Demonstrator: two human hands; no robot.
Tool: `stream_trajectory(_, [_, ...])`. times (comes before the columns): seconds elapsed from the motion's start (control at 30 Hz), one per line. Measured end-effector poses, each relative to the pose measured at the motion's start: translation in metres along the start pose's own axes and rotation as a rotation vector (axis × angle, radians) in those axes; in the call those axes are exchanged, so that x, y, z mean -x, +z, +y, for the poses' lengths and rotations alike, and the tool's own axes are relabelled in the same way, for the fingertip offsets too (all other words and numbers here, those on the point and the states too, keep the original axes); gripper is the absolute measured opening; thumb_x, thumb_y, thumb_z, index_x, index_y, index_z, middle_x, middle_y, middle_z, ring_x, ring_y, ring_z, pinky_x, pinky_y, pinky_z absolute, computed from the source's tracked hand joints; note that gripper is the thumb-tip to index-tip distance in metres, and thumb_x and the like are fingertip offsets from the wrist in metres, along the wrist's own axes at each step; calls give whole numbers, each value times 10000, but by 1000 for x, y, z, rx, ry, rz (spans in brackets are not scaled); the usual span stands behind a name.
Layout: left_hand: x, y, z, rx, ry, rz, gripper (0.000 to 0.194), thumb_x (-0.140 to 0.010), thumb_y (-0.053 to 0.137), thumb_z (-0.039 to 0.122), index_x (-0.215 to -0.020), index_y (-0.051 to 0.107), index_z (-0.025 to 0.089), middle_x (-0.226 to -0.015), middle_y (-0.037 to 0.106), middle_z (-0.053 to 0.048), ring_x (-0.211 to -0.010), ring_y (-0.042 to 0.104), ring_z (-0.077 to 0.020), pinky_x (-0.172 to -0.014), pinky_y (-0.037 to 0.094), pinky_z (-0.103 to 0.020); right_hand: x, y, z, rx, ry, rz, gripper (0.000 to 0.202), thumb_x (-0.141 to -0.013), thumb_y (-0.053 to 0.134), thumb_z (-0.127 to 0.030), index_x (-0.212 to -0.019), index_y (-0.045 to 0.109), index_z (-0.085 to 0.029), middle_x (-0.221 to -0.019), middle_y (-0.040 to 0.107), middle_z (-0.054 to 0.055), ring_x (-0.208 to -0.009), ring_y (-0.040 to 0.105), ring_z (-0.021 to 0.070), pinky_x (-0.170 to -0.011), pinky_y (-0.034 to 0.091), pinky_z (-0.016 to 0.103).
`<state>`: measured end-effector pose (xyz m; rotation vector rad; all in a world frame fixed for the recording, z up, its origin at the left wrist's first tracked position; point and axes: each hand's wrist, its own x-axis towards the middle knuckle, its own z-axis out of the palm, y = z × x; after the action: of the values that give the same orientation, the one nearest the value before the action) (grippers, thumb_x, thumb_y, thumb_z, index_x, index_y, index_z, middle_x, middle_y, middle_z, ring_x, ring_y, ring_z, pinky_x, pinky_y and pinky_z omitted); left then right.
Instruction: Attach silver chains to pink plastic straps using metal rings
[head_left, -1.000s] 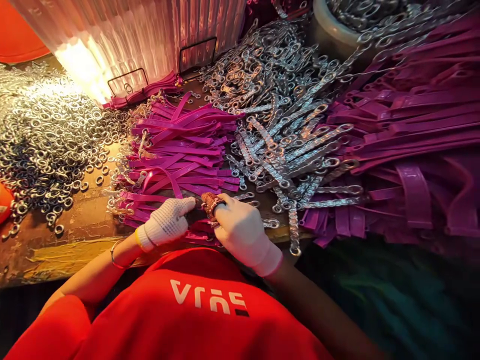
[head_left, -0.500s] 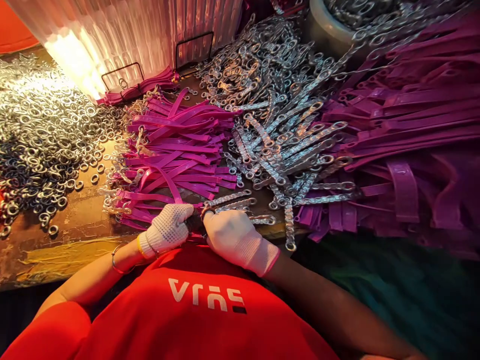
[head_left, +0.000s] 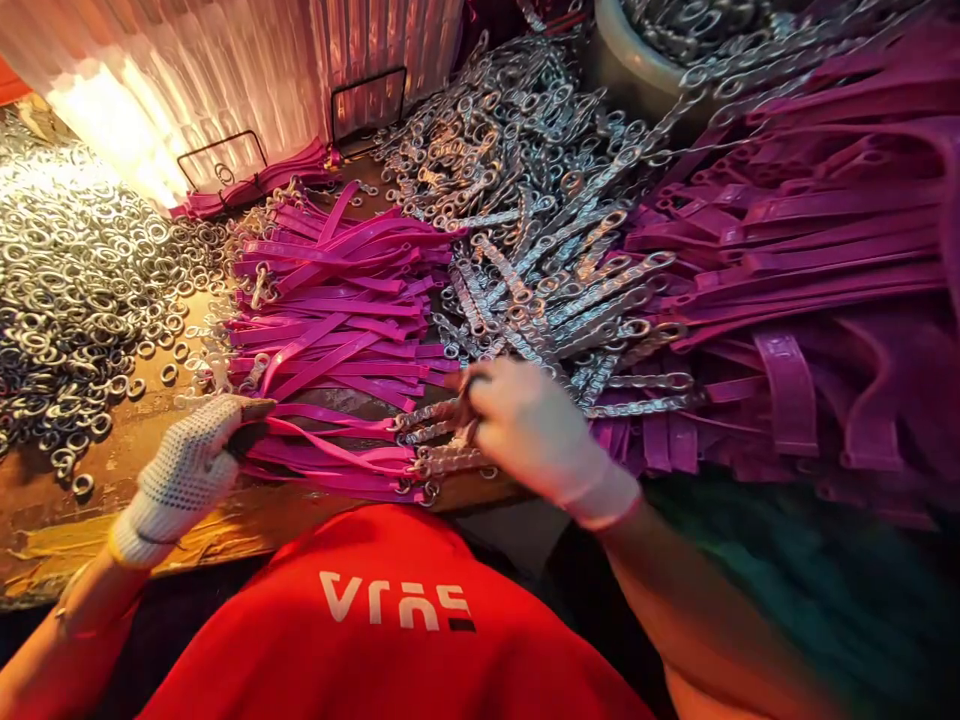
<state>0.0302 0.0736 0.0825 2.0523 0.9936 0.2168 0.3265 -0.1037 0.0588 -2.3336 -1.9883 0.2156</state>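
My left hand, in a white dotted glove, is closed around a dark object whose kind I cannot make out. It is at the left ends of several purple straps; whether it grips a strap is unclear. My right hand, also gloved and smeared by motion, is closed, with something dark at its fingertips. It hovers over short metal chains whose left ends meet the straps' right ends. More purple straps lie piled just beyond, pale chain links at their left ends.
Loose metal rings are heaped at the left. A ribbed translucent bin stands behind. Twisted chains pile up at the centre back, beside a round tub. Wide purple straps fill the right.
My hands, together in front of the shirt before, have parted. The left moved left and the right moved right and slightly up. Straps joined to chains now lie stretched between them.
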Motion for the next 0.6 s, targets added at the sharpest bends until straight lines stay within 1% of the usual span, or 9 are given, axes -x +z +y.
stream_trajectory(0.07, [-3, 24, 15, 382, -177, -64, 347, -897, 564, 477, -1101, 702, 233, -846, 691, -52, -527, 499, -112, -456, 376, -218, -28, -9, 27, 30, 177, 89, 271, -896, 503, -236, -1020, 714, -118, -976, 701, 173, -899, 624, 287, -740, 414, 360])
stream_trajectory(0.1, [-7, 36, 23, 606, -281, -139, 426, -906, 527, 547, -1123, 687, 217, -830, 682, -56, -465, 435, -86, -400, 297, -201, -46, -12, 38, 63, 265, 107, 290, -901, 493, -241, -1033, 711, -102, -963, 701, 190, -900, 631, 303, -734, 419, 371])
stream_trajectory(0.13, [-13, 47, 31, 815, -378, -225, 498, -892, 517, 604, -1124, 681, 195, -876, 686, -74, -466, 437, -76, -383, 262, -189, -65, -13, 47, 98, 333, 112, 292, -892, 489, -211, -1031, 709, -81, -973, 700, 211, -913, 638, 316, -738, 423, 381])
stream_trajectory(0.2, [-28, 66, 45, 1127, -517, -396, 564, -842, 569, 639, -1095, 680, 147, -1019, 685, -129, -592, 557, -105, -399, 291, -172, -103, -9, 58, 125, 407, 96, 289, -868, 494, -148, -1040, 703, -49, -1005, 700, 243, -954, 650, 328, -762, 432, 396])
stream_trajectory(0.27, [-39, 80, 54, 1288, -576, -509, 528, -811, 638, 579, -1060, 680, 116, -1095, 676, -168, -752, 639, -159, -431, 337, -164, -133, 0, 63, 85, 515, 27, 279, -850, 521, -112, -1049, 694, -22, -1014, 698, 267, -977, 659, 329, -772, 442, 406])
stream_trajectory(0.33, [-44, 90, 57, 1308, -578, -523, 408, -793, 691, 428, -1045, 681, 107, -1088, 685, -175, -820, 666, -180, -444, 351, -158, -151, 12, 68, 11, 598, 6, 283, -855, 518, -100, -1056, 680, 17, -1023, 691, 276, -999, 660, 311, -781, 439, 399])
stream_trajectory(0.43, [-41, 98, 54, 1179, -514, -462, 303, -755, 701, 201, -1042, 681, 105, -1018, 702, -142, -766, 668, -139, -445, 340, -142, -156, 24, 80, -140, 558, 179, 356, -918, 394, -128, -1020, 666, 78, -1036, 673, 222, -1068, 629, 253, -831, 394, 366])
stream_trajectory(0.5, [-36, 100, 51, 1079, -434, -426, 266, -779, 682, 193, -1032, 670, 111, -910, 706, -102, -616, 616, -85, -417, 301, -140, -150, 26, 91, -218, 525, 311, 290, -903, 434, -108, -974, 674, 38, -1059, 665, 206, -1077, 609, 217, -866, 383, 359])
stream_trajectory(0.6, [-29, 99, 47, 904, -352, -372, 205, -854, 630, 312, -925, 635, 120, -676, 669, -32, -395, 433, -41, -364, 240, -161, -133, 21, 97, -287, 489, 459, 215, -817, 509, -5, -944, 676, -51, -1097, 650, 238, -1058, 584, 242, -908, 396, 424])
